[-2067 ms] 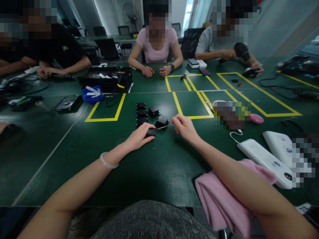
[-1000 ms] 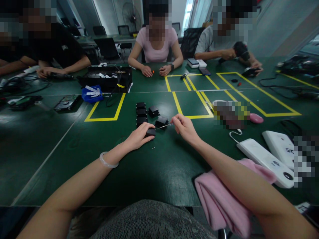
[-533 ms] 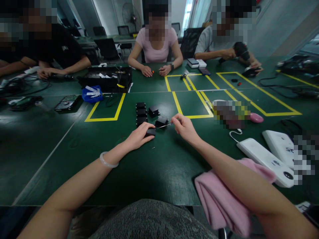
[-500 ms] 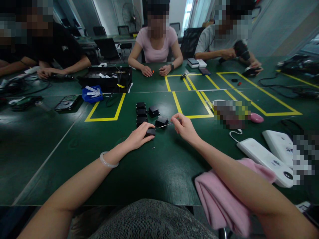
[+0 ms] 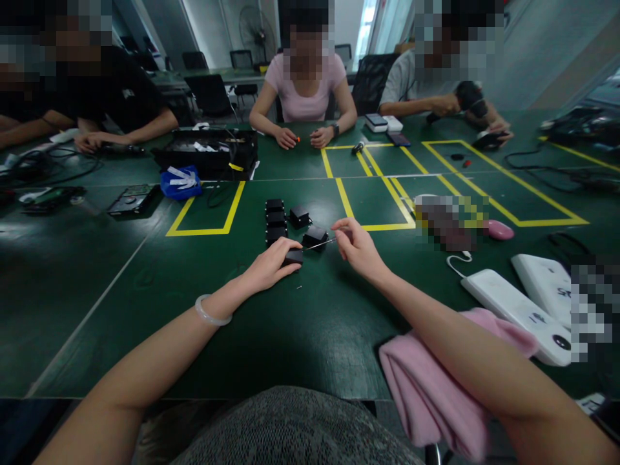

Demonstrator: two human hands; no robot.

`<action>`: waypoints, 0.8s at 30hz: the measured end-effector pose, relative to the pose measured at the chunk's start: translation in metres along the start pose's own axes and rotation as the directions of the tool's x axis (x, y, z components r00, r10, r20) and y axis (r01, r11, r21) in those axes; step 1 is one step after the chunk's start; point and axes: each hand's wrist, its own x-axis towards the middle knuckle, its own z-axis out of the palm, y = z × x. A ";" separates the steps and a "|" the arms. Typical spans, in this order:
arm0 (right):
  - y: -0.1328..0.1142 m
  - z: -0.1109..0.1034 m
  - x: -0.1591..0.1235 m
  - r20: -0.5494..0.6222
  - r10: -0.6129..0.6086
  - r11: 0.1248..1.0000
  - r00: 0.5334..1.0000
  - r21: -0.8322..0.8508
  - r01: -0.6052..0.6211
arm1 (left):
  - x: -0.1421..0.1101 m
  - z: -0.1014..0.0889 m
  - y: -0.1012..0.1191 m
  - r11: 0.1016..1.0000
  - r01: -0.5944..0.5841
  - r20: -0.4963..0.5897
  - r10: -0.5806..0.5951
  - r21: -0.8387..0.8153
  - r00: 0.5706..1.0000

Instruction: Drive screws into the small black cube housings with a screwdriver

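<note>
My left hand [image 5: 271, 263] is closed over a small black box [image 5: 293, 258] and presses it to the green table [image 5: 314, 323]. My right hand [image 5: 357, 247] pinches a thin metal tool [image 5: 320, 244] whose tip points left at that box. Just beyond lie more small black boxes: a column of three [image 5: 275, 219] and two loose ones [image 5: 299, 216] [image 5: 315, 235]. A tiny dark bit [image 5: 299, 287], possibly a screw, lies by my left hand.
A pink cloth [image 5: 426, 387] and white devices [image 5: 513, 307] lie at right. A black tray [image 5: 208, 152], a blue bin [image 5: 180, 181] and a hard drive [image 5: 130, 199] sit at back left. Three other people work across the table. Yellow tape marks rectangles.
My right hand has shifted slightly up and left with the tool. My left hand stays on the box.
</note>
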 end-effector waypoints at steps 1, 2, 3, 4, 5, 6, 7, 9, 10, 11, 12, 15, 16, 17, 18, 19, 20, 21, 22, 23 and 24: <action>0.000 0.000 0.000 0.000 0.004 1.000 1.000 0.000 -0.004 | 0.000 0.000 0.000 1.000 0.001 0.000 -0.001 -0.002 1.000; 0.001 0.000 0.000 0.000 0.011 1.000 1.000 -0.004 -0.011 | 0.000 0.000 0.000 1.000 0.002 -0.001 -0.002 -0.004 1.000; 0.001 0.000 0.000 -0.001 0.017 1.000 1.000 -0.013 -0.017 | 0.000 0.000 0.000 1.000 0.003 -0.001 -0.003 -0.006 1.000; 0.002 -0.001 0.001 -0.004 0.021 0.999 1.000 -0.027 -0.021 | 0.000 0.000 0.001 1.000 0.003 -0.001 -0.003 -0.008 1.000; 0.002 -0.001 0.001 -0.007 0.020 0.999 1.000 -0.041 -0.020 | 0.000 0.000 0.001 1.000 0.002 0.000 -0.002 -0.008 1.000; 0.002 -0.001 0.001 -0.010 0.015 0.999 1.000 -0.051 -0.015 | 0.000 0.000 0.001 1.000 0.001 0.000 -0.001 -0.007 1.000; 0.002 -0.001 0.001 -0.011 0.008 0.999 1.000 -0.053 -0.009 | 0.000 0.000 0.001 1.000 0.000 0.000 0.000 -0.006 1.000; 0.001 0.000 0.001 -0.009 -0.006 0.999 1.000 -0.039 0.006 | 0.000 0.000 0.000 1.000 -0.002 0.001 0.002 -0.004 1.000; 0.001 0.000 0.001 -0.006 -0.007 0.999 1.000 -0.031 0.007 | 0.000 0.000 0.000 1.000 0.000 0.002 0.000 -0.002 1.000; 0.000 0.000 0.001 -0.003 -0.005 1.000 1.000 -0.023 0.004 | 0.000 0.000 0.000 1.000 0.004 0.005 -0.004 -0.001 1.000; -0.001 0.000 0.000 -0.001 0.001 1.000 1.000 -0.016 -0.001 | 0.000 -0.001 0.000 1.000 0.008 0.009 -0.008 0.001 1.000; -0.001 -0.001 0.000 0.000 0.020 1.000 1.000 -0.021 -0.020 | 0.000 -0.001 0.000 1.000 0.018 0.016 -0.018 0.003 1.000; -0.001 -0.001 0.000 0.001 0.025 0.999 1.000 -0.031 -0.025 | 0.000 0.000 0.000 1.000 0.016 0.015 -0.016 0.001 1.000; -0.001 -0.001 0.000 0.003 0.027 0.999 1.000 -0.039 -0.027 | 0.000 0.000 -0.001 1.000 0.014 0.013 -0.014 -0.002 1.000; -0.001 -0.001 0.000 0.005 0.026 0.999 1.000 -0.041 -0.026 | 0.000 0.000 -0.001 1.000 0.011 0.010 -0.011 -0.006 1.000; -0.001 -0.001 0.000 0.006 0.020 0.999 1.000 -0.040 -0.019 | 0.000 0.000 -0.001 1.000 0.007 0.007 -0.007 -0.011 1.000; -0.002 -0.001 0.000 0.005 0.010 0.999 1.000 -0.035 -0.010 | 0.000 0.000 -0.001 1.000 0.003 0.004 -0.003 -0.015 1.000; -0.002 -0.001 -0.001 0.005 0.001 1.000 1.000 -0.030 -0.001 | 0.000 0.000 -0.001 1.000 0.001 0.000 -0.001 -0.018 1.000; -0.002 0.000 -0.001 0.003 -0.005 1.000 1.000 -0.025 0.005 | 0.000 0.000 -0.001 1.000 0.000 -0.002 0.000 -0.020 1.000; -0.002 0.000 -0.001 0.003 -0.006 1.000 1.000 -0.021 0.006 | 0.000 -0.001 -0.001 1.000 0.001 -0.002 -0.001 -0.020 1.000; -0.002 0.000 -0.001 0.005 -0.002 1.000 1.000 -0.019 0.002 | 0.000 -0.001 0.000 1.000 0.003 0.000 -0.003 -0.017 1.000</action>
